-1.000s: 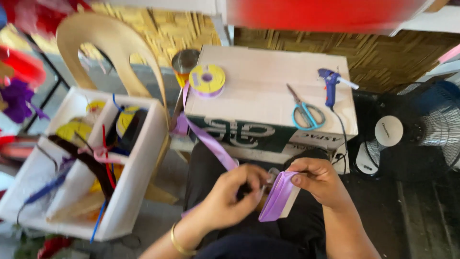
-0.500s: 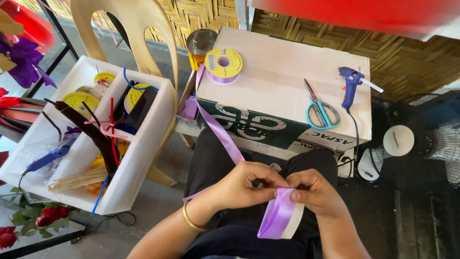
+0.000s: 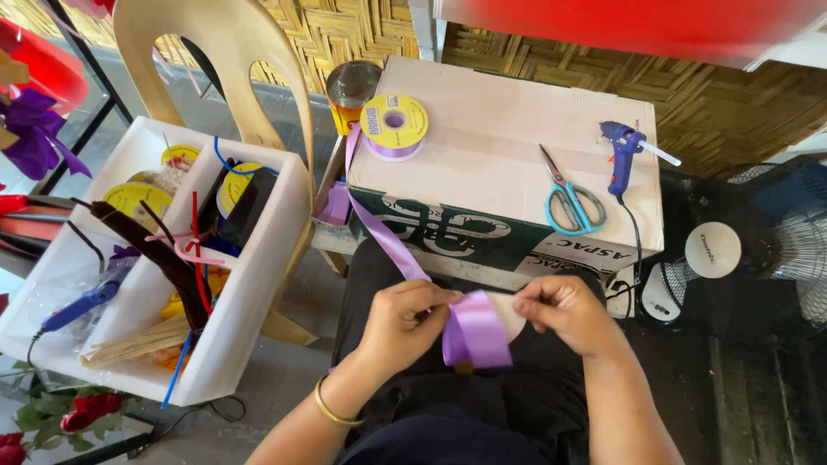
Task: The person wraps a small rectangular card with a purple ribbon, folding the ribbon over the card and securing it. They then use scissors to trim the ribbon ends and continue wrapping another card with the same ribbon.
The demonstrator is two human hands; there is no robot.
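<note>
purple ribbon [image 3: 475, 331] — looped, pinched between left hand [image 3: 403, 323] and right hand [image 3: 564, 312].

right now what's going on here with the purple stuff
A seated person is working a purple ribbon over their lap, the left hand and right hand both pinching it into a folded loop. The ribbon trails up to a yellow spool on a cardboard box, where scissors and a blue glue gun lie untouched. A white bin of craft supplies sits to the left.
</note>
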